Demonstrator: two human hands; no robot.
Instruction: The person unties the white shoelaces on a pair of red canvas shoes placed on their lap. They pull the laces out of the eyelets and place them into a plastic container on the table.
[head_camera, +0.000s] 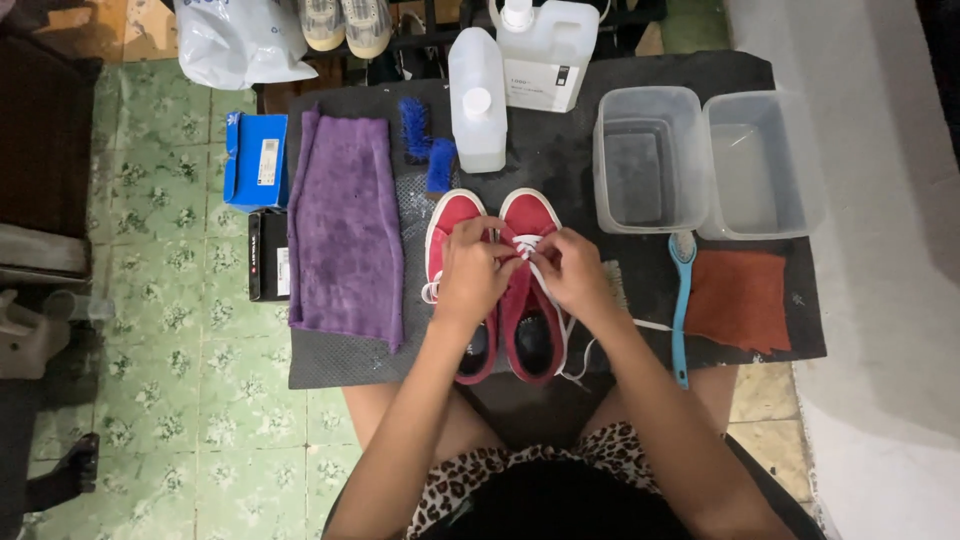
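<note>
Laces: your left hand (470, 272) and right hand (578, 272) both seem pinched on the white lace (527, 245) over the red shoes (505, 285) mid-counter (560, 160); a hard tug could snag an eyelet.

Two red sneakers (500, 290) stand side by side on a dark mat (560, 170), with the toes pointing to the far side. The left hand (472, 272) rests on the left shoe, and the right hand (578, 272) is on the right shoe; both pinch the white lace (530, 248) between them. On the left of the shoes lies a purple towel (345, 230). Far from the shoes are a blue brush (425, 145) and two white plastic bottles (510, 70). On the right stand two clear containers (705, 160), and near them lie a light blue toothbrush (682, 300) and a rust-red cloth (740, 298).
</note>
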